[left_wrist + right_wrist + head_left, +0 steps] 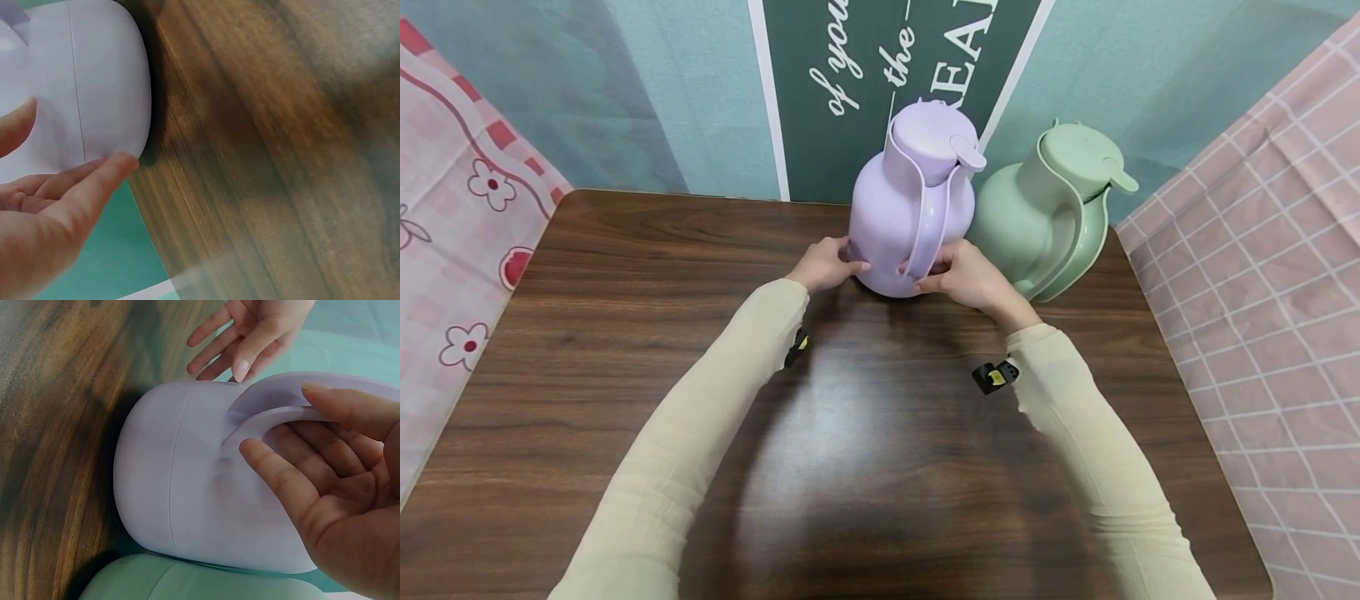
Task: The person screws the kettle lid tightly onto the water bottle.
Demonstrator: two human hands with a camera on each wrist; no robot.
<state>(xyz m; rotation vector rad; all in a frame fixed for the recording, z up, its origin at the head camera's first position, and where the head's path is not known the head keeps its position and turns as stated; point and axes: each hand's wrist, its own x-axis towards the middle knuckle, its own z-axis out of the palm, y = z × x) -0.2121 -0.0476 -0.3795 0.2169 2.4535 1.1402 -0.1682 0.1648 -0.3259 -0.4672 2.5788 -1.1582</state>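
A lilac thermos jug (887,225) stands upright at the far edge of the table, its lid lever and handle (928,229) toward me. My left hand (829,262) is at the jug's lower left side, the fingers nearly straight along it and the thumb out in front. My right hand (966,275) is at the lower end of the handle, its fingers round and behind it. In the right wrist view the handle (269,422) passes between the digits. The left wrist view shows a fingertip (128,162) by the jug's bottom edge.
A green thermos jug (1022,217) of the same shape stands close on the right, near the right hand. Behind both hangs a teal cloth (715,100) with a dark lettered panel (805,158). Patterned cloths flank the brown wooden table (700,258).
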